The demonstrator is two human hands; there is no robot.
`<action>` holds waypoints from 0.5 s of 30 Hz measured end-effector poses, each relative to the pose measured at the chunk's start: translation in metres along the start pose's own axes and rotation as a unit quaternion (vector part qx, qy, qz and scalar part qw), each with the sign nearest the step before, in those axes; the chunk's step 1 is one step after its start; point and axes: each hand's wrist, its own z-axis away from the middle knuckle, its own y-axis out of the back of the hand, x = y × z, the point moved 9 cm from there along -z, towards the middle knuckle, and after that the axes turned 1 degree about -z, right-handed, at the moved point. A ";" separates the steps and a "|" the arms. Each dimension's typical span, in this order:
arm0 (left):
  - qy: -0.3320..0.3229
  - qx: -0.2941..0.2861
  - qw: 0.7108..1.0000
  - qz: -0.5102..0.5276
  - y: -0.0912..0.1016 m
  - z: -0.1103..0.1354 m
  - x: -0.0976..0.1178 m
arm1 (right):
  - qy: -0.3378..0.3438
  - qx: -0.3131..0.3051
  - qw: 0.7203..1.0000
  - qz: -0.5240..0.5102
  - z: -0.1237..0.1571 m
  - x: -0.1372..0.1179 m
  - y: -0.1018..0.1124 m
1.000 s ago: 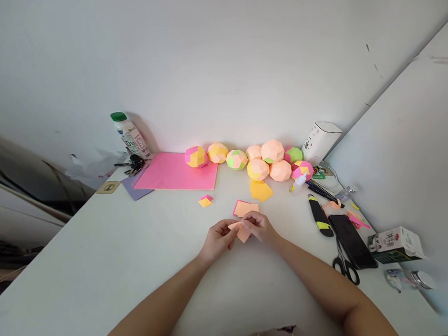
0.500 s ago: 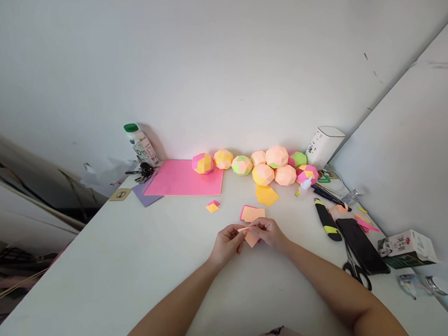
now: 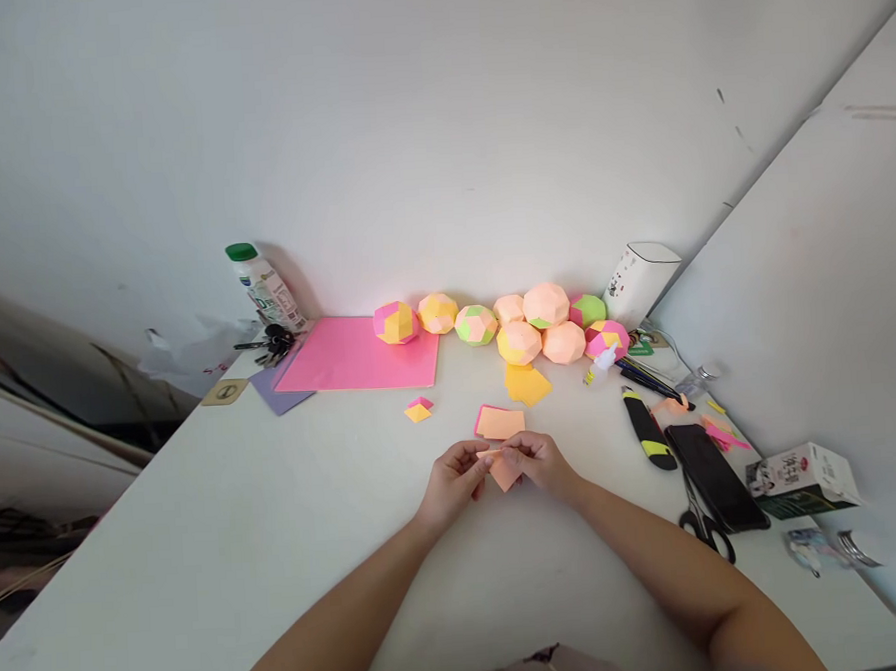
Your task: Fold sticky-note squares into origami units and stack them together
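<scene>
While left hand point(image 3: 450, 484) and right hand point(image 3: 543, 464) pinch it | peach paper point(image 3: 504, 476) | between them, lower corner free

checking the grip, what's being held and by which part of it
A small, angular peach-coloured paper piece: left hand at its upper left, right hand at its upper right.

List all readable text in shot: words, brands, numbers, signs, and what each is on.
"D" (probably), large letter on the green-capped bottle; its other print is too small.
Milk-type carton: print present, too blurred to quote.
Plastic bag: reddish marks, unreadable.
Beige square: round emblem, no legible wording.
White container: small dark marks, unreadable.
</scene>
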 end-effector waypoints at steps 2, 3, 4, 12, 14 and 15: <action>0.001 -0.009 1.000 0.003 -0.001 0.000 0.000 | -0.002 0.000 1.000 0.000 -0.001 0.000 0.000; 0.002 -0.012 1.000 0.002 -0.002 0.000 0.000 | 0.000 0.002 1.000 0.007 -0.002 0.000 0.000; 0.003 -0.014 1.000 0.000 -0.002 0.000 -0.001 | 0.004 0.005 1.000 0.019 -0.002 0.000 0.001; 0.019 0.008 1.000 0.007 0.001 -0.001 -0.005 | 0.021 -0.023 0.997 0.067 -0.003 -0.001 -0.007; 0.020 0.012 1.000 0.005 0.002 -0.001 -0.006 | 0.020 -0.030 0.998 0.060 -0.003 -0.002 -0.008; 0.019 0.013 1.000 0.003 0.003 -0.001 -0.006 | 0.018 -0.035 0.998 0.059 -0.003 -0.002 -0.009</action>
